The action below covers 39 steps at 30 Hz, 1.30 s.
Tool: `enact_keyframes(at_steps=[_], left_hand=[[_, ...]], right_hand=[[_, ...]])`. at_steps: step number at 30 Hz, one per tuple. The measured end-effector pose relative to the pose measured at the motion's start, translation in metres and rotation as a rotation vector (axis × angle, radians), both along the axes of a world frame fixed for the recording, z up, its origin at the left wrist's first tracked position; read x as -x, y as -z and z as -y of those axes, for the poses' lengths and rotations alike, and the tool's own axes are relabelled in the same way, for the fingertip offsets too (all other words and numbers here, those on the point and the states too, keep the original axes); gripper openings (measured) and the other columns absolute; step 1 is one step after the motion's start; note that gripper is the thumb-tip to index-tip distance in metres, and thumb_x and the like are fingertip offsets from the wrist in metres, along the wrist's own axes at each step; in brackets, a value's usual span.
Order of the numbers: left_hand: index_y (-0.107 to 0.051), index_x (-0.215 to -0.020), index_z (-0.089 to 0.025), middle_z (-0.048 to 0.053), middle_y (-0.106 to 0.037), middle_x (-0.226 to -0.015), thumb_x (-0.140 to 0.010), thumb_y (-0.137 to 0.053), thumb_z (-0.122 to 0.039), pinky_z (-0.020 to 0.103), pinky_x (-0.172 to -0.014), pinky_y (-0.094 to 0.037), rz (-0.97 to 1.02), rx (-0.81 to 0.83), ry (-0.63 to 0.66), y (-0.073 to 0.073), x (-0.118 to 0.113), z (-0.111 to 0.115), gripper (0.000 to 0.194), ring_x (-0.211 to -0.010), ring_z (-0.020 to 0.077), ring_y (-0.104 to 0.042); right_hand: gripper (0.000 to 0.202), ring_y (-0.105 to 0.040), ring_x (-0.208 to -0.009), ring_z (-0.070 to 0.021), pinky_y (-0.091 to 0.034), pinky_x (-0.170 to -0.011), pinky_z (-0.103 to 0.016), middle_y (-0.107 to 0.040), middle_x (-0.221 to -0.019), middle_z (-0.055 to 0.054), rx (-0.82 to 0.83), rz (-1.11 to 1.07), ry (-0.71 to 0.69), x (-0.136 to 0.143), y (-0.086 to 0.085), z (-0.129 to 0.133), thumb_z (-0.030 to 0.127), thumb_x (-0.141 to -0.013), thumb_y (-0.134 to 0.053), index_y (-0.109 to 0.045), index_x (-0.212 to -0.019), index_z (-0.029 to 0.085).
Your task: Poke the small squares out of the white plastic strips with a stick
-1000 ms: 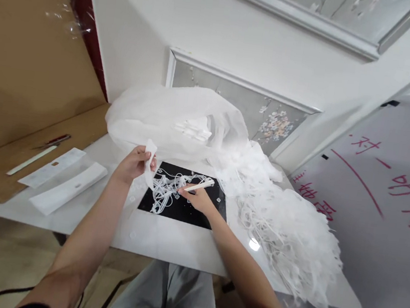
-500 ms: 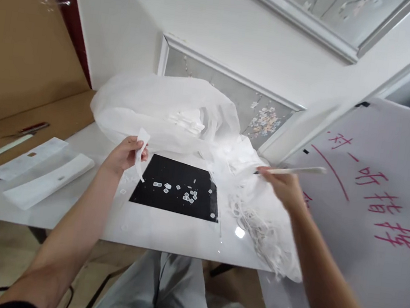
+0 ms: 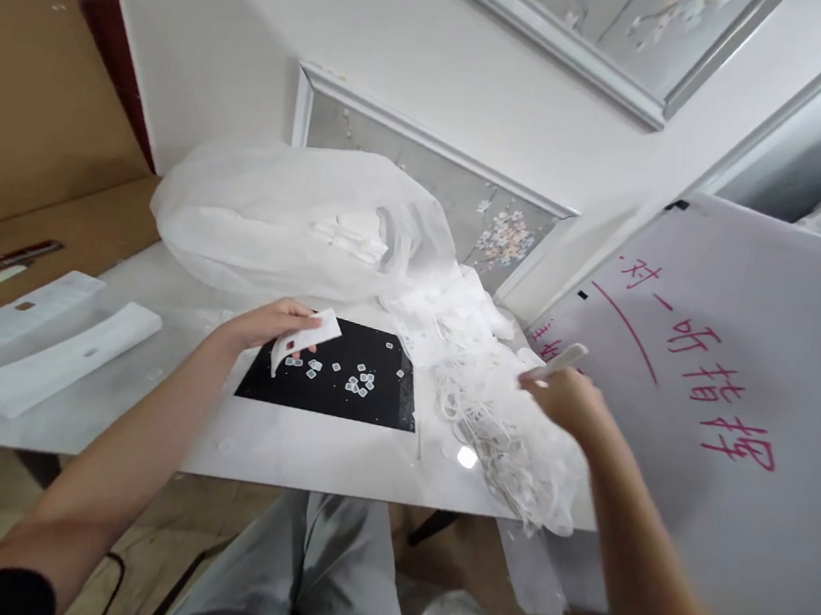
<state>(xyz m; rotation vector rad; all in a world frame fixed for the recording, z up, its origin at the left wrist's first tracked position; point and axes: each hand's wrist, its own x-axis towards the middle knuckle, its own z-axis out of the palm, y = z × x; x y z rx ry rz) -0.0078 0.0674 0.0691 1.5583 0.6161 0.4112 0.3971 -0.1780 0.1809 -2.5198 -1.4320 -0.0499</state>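
Note:
My left hand [image 3: 278, 323] pinches a white strip [image 3: 306, 338] with a small brown-red mark, held above the left part of a black sheet [image 3: 326, 404]. Several small whitish square pieces [image 3: 359, 383] lie scattered on the sheet. On the right, my right hand [image 3: 561, 393] is closed around a thin white stick-like tool [image 3: 559, 360], whose upper end points up and right. Below and left of that hand spreads a tangled heap of white cords and fabric [image 3: 492, 429].
A large translucent white bag [image 3: 278, 219] sits at the back of the table [image 3: 330, 458]. Two white strips [image 3: 63, 358] lie at the left, near a cutter [image 3: 28, 254] on cardboard [image 3: 81, 224]. A whiteboard [image 3: 793, 328] with red writing stands right.
My left hand has moved right, bringing the strip over the black sheet and tilting it flatter. My right hand has shifted down, and its tool now looks shorter and steeper. The view has turned slightly.

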Motion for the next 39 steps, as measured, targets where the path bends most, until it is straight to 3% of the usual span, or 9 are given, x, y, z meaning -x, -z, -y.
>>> enact_keyframes(at_steps=[3, 5, 8, 13, 19, 24, 27, 32, 39], left_hand=[[-0.075, -0.078, -0.014, 0.009, -0.072, -0.067, -0.083, -0.068, -0.059, 0.021, -0.047, -0.047, -0.089, -0.161, 0.157, -0.013, -0.015, 0.022, 0.046, -0.054, 0.0158, -0.064], [-0.074, -0.076, -0.014, 0.007, -0.07, -0.066, -0.085, -0.065, -0.059, 0.021, -0.048, -0.047, -0.103, -0.206, 0.201, -0.021, -0.018, 0.036, 0.047, -0.054, 0.015, -0.064], [-0.074, -0.08, -0.015, 0.005, -0.07, -0.066, -0.085, -0.066, -0.059, 0.022, -0.05, -0.047, -0.121, -0.207, 0.181, -0.028, 0.0, 0.058, 0.044, -0.055, 0.0156, -0.064], [-0.075, -0.088, -0.018, 0.006, -0.074, -0.082, -0.082, -0.071, -0.052, 0.024, -0.055, -0.048, -0.183, -0.144, -0.015, -0.033, 0.099, 0.089, 0.035, -0.069, 0.0203, -0.068], [-0.072, -0.082, -0.018, 0.007, -0.07, -0.063, -0.085, -0.066, -0.057, 0.027, -0.055, -0.052, -0.335, -0.047, -0.509, -0.023, 0.247, 0.115, 0.039, -0.059, 0.0215, -0.069], [-0.062, -0.111, -0.02, 0.002, -0.069, -0.066, -0.078, -0.073, -0.055, 0.024, -0.047, -0.048, -0.293, -0.071, -0.862, 0.0, 0.286, 0.109, 0.05, -0.05, 0.0169, -0.064], [-0.059, -0.109, -0.019, 0.0, -0.066, -0.062, -0.076, -0.074, -0.054, 0.022, -0.042, -0.043, -0.298, -0.091, -0.983, 0.013, 0.282, 0.099, 0.051, -0.041, 0.0129, -0.056], [-0.06, -0.102, -0.018, -0.004, -0.06, -0.054, -0.073, -0.075, -0.051, 0.022, -0.038, -0.037, -0.33, -0.077, -0.996, 0.031, 0.276, 0.091, 0.046, -0.035, 0.0117, -0.048], [-0.063, -0.101, -0.019, -0.003, -0.059, -0.053, -0.074, -0.073, -0.049, 0.024, -0.043, -0.037, -0.386, -0.078, -0.96, 0.036, 0.276, 0.095, 0.041, -0.038, 0.013, -0.05]], right_hand=[[0.03, -0.067, -0.108, -0.0253, -0.053, -0.09, -0.037, -0.067, -0.129, -0.01, -0.025, -0.588, -0.472, 0.09, 0.025, -0.023, 0.047, -0.087, -0.065, -0.078, -0.104, 0.026], [0.036, -0.065, -0.109, -0.0256, -0.051, -0.092, -0.037, -0.069, -0.124, -0.009, -0.07, -0.862, -0.606, 0.143, 0.044, -0.046, 0.054, -0.082, -0.069, -0.078, -0.1, 0.024], [0.039, -0.066, -0.081, -0.0207, -0.053, -0.075, -0.033, -0.073, -0.086, -0.007, -0.086, -1.116, -0.723, 0.196, 0.066, -0.08, 0.056, -0.077, -0.073, -0.077, -0.087, 0.018], [0.032, -0.064, -0.071, -0.0171, -0.052, -0.068, -0.029, -0.072, -0.077, -0.005, -0.094, -1.209, -0.835, 0.247, 0.067, -0.121, 0.048, -0.08, -0.072, -0.076, -0.086, 0.017], [0.022, -0.07, -0.084, -0.0211, -0.053, -0.075, -0.029, -0.076, -0.087, -0.006, -0.16, -1.014, -0.979, 0.347, 0.084, -0.181, 0.036, -0.087, -0.065, -0.077, -0.091, 0.018], [0.019, -0.071, -0.09, -0.0187, -0.05, -0.08, -0.024, -0.077, -0.096, -0.006, -0.142, -0.814, -0.937, 0.434, 0.11, -0.23, 0.021, -0.088, -0.061, -0.076, -0.099, 0.018], [0.017, -0.071, -0.089, -0.0203, -0.048, -0.078, -0.024, -0.077, -0.091, -0.008, -0.129, -0.766, -0.916, 0.454, 0.115, -0.246, 0.019, -0.087, -0.06, -0.077, -0.088, 0.015], [0.018, -0.07, -0.079, -0.0207, -0.046, -0.069, -0.024, -0.075, -0.076, -0.009, -0.086, -0.704, -0.842, 0.455, 0.127, -0.259, 0.023, -0.085, -0.063, -0.075, -0.076, 0.013], [0.022, -0.071, -0.085, -0.0201, -0.046, -0.07, -0.024, -0.077, -0.087, -0.009, -0.042, -0.722, -0.801, 0.449, 0.144, -0.261, 0.027, -0.088, -0.059, -0.077, -0.09, 0.013]])
